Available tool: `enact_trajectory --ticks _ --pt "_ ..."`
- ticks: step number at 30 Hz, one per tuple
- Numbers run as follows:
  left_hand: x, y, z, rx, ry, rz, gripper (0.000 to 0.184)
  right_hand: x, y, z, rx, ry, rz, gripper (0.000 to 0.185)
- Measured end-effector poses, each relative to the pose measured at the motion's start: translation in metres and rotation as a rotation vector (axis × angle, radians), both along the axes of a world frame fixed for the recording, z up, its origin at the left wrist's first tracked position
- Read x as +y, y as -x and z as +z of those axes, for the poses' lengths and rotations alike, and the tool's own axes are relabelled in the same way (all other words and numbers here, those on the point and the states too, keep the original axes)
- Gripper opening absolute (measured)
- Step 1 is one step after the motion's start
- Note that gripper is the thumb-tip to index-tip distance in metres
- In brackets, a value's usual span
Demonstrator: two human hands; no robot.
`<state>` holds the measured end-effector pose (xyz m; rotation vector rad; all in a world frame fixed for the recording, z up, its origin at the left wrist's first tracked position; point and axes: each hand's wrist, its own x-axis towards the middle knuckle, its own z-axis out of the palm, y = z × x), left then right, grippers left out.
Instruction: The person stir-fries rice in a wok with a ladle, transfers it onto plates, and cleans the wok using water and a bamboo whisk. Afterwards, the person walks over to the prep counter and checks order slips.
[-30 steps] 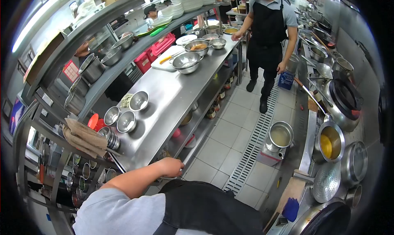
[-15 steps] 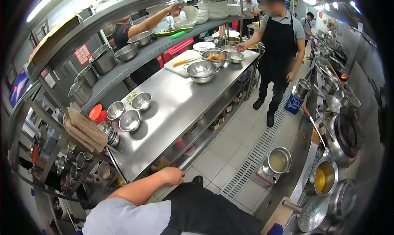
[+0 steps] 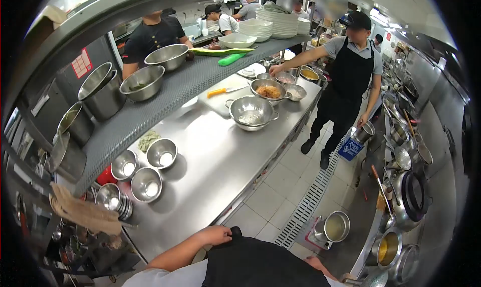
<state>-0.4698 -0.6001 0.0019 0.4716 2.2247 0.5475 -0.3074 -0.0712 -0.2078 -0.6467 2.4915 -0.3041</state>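
Observation:
My left hand [image 3: 218,235] hovers low by the front edge of the steel counter [image 3: 215,161], its fingers curled in, with nothing visible in them. Partly seen past my black apron [image 3: 265,262], my right hand [image 3: 315,264] is low at my side, its fingers mostly hidden. Nearest to it is a metal pot of cloudy liquid [image 3: 335,228] standing low by the floor drain. Several small metal bowls [image 3: 146,184] sit on the counter's near end, beside a pale green heap [image 3: 149,140] of food.
Farther along are a colander [image 3: 250,111], a bowl of orange food [image 3: 268,90] and a yellow-handled knife [image 3: 220,92]. A shelf [image 3: 165,94] overhangs the counter. A co-worker in a black apron [image 3: 345,71] stands in the aisle. Woks and pots [image 3: 386,249] line the right side.
My view has shifted, bringing the counter closer. My right hand has come partly into view. The co-worker in the aisle still reaches over the counter's far end.

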Motion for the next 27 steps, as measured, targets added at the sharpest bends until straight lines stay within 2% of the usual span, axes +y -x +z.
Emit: enact_trajectory --ticks 2,3,4,6,7,9,10,12,14,15,18,19,20,21,24,27 --pt "-0.004 0.024 0.01 -0.019 -0.236 0.087 0.041 -0.006 0.023 0.003 -0.638 0.003 -0.683 0.034" --pt "-0.006 0.038 0.015 -0.039 -0.276 0.102 0.039 -0.009 0.031 0.004 -0.639 0.001 -0.692 0.034" --pt "-0.012 0.052 0.015 -0.044 -0.28 0.096 0.039 -0.008 0.038 0.001 -0.502 -0.003 -0.464 0.037" --pt "-0.021 0.075 0.011 -0.035 -0.423 0.259 0.036 -0.005 0.053 -0.004 -0.223 -0.013 0.001 0.043" --pt "-0.023 0.086 0.016 0.057 -0.406 0.28 0.032 -0.016 0.062 0.009 -0.223 -0.013 0.002 0.043" --pt "-0.028 0.101 0.03 0.047 -0.453 0.368 0.03 -0.053 0.089 0.054 -0.442 -0.046 -0.714 0.047" --pt "-0.03 0.108 0.035 0.031 -0.501 0.458 0.029 -0.044 0.092 0.02 -0.452 -0.038 -0.701 0.047" --pt "-0.035 0.12 0.039 0.036 -0.492 0.477 0.028 -0.014 0.094 -0.066 -0.474 -0.022 -0.676 0.047" --pt "-0.038 0.128 0.033 0.035 -0.481 0.5 0.027 -0.021 0.13 -0.004 -0.416 -0.151 -0.436 0.045" --pt "-0.039 0.132 0.025 0.046 -0.464 0.517 0.027 -0.036 0.153 0.047 -0.377 -0.209 -0.319 0.044" --pt "-0.034 0.142 0.024 0.068 -0.447 0.546 0.028 0.041 0.195 -0.08 -0.503 -0.053 0.235 0.036" --pt "-0.03 0.141 0.025 0.07 -0.464 0.558 0.028 0.03 0.191 -0.079 -0.154 -0.272 0.149 0.029" --pt "-0.026 0.143 0.027 0.074 -0.46 0.613 0.028 0.03 0.215 -0.051 -0.255 -0.238 0.017 0.028" --pt "-0.022 0.147 0.028 0.148 -0.394 0.55 0.029 0.035 0.24 -0.04 -0.314 -0.213 -0.021 0.028" --pt "-0.005 0.151 0.037 0.258 -0.205 0.5 0.034 0.051 0.303 -0.031 -0.348 -0.198 0.014 0.027" --pt "0.013 0.156 0.051 0.249 -0.143 0.53 0.036 0.071 0.367 -0.041 -0.314 -0.183 0.134 0.026"
